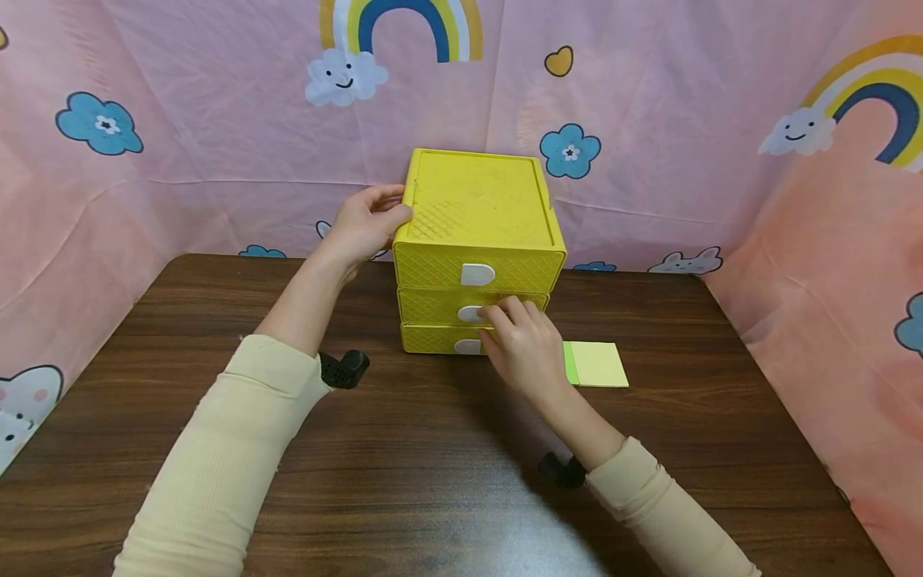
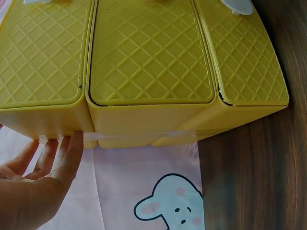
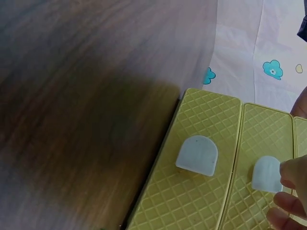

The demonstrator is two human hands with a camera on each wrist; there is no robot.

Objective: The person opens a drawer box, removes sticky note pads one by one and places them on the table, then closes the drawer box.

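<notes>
Gripping was confirmed on neither side. Box (image 1: 497, 208) (yellow, three drawers stacked) stood upright toward the far edge of the table (image 1: 389, 489), front facing the wearer.

Left hand (image 1: 364, 228) was at the box's left side: thumb on the top edge, fingers (image 2: 71, 155) fairly straight, tips against the side wall. Wide hold, touching only, not wrapped around anything. A clear strip (image 2: 158, 136), tape-like, ran across that same wall.

Right hand (image 1: 528, 353) was at the front, on the middle drawer (image 1: 430, 307). Fingers were bent, one fingertip touching the edge of its white tab (image 3: 266, 173). Spread looked narrow; couldn't tell whether thumb and finger actually pinched the tab, since the hand ran out of frame in the right wrist view.

Top drawer (image 1: 431, 267) sat above, bottom drawer (image 1: 425, 339) below, each with its own white tab. All three fronts looked closed or nearly so.

Notepad (image 1: 600, 365), pale yellow with a green strip, lay flat just right of the box, partly behind the right hand. Pink cloth (image 1: 238, 80) with rainbows and flowers hung behind and at both sides. Sleeves (image 1: 223, 457) were pale.
</notes>
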